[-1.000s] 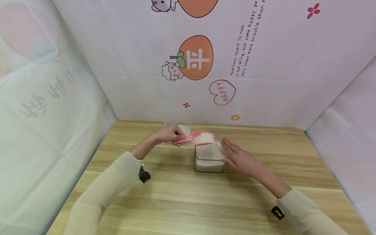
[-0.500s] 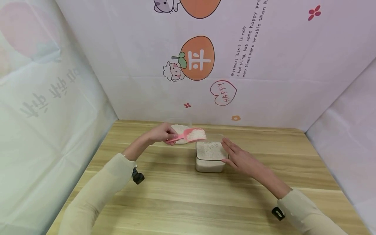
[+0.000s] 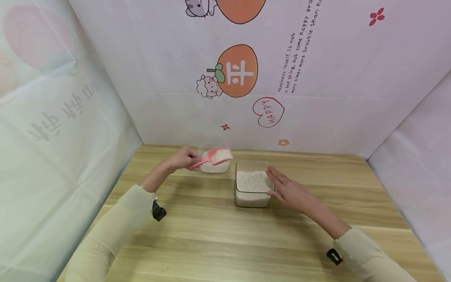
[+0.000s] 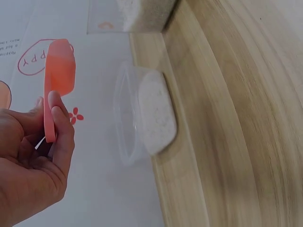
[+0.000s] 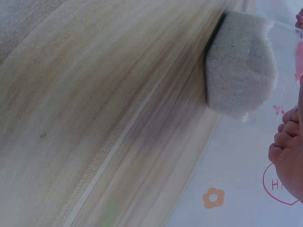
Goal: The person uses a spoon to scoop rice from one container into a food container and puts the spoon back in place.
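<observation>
My left hand grips the handle of a pink scoop. White grains like rice lie heaped in the scoop's bowl. Below it at the back stands a small translucent tub, partly filled with similar white grains; the scoop overlaps it in the head view. To its right is a clear square container, more than half full of pale grains. My right hand rests with straight fingers at that container's right rim, thumb toward the front corner.
All this sits on a wood-grain table. Right behind its back edge rises a white printed backdrop, with white sheets on both sides. A black strap hangs at the left cuff, another strap at the right.
My left hand has carried the filled scoop leftward, from above the square container to over the small tub. The right hand has stayed at the rim.
</observation>
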`<act>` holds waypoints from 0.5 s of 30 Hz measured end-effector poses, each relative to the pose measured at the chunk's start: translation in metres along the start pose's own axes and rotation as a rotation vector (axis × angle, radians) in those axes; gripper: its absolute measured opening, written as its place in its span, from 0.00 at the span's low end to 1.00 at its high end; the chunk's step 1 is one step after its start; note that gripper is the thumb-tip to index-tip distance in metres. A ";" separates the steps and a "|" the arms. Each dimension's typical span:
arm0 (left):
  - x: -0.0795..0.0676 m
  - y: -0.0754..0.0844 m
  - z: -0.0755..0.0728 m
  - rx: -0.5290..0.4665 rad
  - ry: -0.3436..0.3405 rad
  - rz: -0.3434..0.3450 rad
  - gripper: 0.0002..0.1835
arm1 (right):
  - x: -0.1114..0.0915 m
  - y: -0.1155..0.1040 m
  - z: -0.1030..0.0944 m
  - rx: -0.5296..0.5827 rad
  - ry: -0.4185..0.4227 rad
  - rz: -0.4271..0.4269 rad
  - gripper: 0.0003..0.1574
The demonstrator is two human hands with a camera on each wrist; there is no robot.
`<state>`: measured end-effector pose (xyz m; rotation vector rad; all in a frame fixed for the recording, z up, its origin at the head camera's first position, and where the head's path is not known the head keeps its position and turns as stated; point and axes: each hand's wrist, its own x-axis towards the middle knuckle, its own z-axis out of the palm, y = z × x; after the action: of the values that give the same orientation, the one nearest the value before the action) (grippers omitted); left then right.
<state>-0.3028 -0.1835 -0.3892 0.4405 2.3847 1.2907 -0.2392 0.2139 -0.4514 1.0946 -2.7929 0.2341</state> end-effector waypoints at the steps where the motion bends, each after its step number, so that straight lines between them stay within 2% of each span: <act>1: 0.000 -0.001 -0.001 0.001 0.010 -0.007 0.14 | 0.000 0.000 0.000 0.001 0.006 -0.004 0.43; 6: -0.001 -0.006 -0.006 0.028 0.052 -0.028 0.14 | -0.001 -0.001 -0.001 0.004 0.015 -0.005 0.43; 15: 0.001 -0.010 -0.013 0.075 0.132 -0.076 0.13 | -0.001 0.000 -0.002 0.011 -0.036 0.027 0.43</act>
<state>-0.3106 -0.1980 -0.3917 0.2906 2.5399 1.2350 -0.2382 0.2144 -0.4496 1.0747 -2.8431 0.2352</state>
